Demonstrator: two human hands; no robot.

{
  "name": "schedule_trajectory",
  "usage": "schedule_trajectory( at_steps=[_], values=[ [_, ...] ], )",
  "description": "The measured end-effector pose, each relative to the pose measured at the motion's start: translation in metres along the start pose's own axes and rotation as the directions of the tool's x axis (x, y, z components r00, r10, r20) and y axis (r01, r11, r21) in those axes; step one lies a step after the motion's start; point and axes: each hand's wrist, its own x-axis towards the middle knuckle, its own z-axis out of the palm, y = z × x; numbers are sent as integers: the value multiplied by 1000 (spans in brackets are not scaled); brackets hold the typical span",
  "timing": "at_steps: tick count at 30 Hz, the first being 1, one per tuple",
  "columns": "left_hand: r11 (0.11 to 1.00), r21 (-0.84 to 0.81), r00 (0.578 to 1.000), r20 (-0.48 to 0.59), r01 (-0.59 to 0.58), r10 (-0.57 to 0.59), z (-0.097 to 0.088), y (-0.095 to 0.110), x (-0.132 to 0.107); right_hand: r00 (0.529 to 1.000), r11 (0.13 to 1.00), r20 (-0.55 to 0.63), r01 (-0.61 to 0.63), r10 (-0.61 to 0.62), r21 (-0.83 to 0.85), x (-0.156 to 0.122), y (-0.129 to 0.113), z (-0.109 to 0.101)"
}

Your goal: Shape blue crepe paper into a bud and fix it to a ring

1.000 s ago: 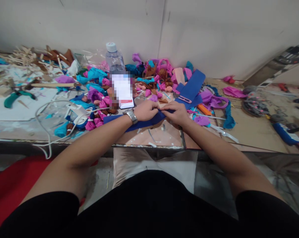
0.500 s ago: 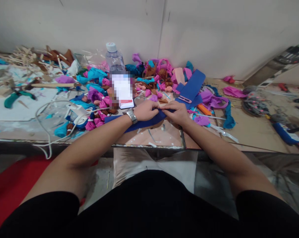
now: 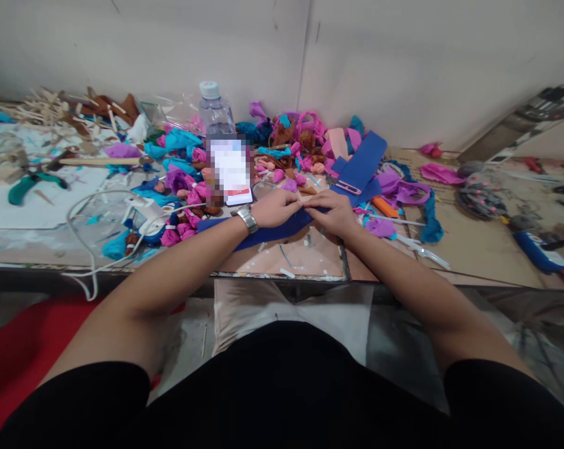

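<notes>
A long strip of dark blue crepe paper lies across the near part of the table. My left hand, with a metal watch on its wrist, and my right hand meet at the strip's middle. Both have fingers curled and pinched on the paper's upper edge, fingertips almost touching each other. A wider piece of the same blue paper lies just behind my right hand.
Pink, purple, turquoise and brown crepe pieces are heaped behind my hands, with a blurred phone and a water bottle. A glue gun with white cable is at left, wooden sticks far left, an orange cutter at right.
Both hands have crept slightly away from me along the blue strip, still pinched on it. Nothing else has moved.
</notes>
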Motion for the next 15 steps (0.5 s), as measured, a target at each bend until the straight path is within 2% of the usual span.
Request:
schedule_trajectory(
  at_steps=[15],
  values=[
    [1000, -9, 999, -18, 29, -29, 2, -1, 1, 1000, 997, 15, 16, -15, -79, -2, 0, -2]
  ],
)
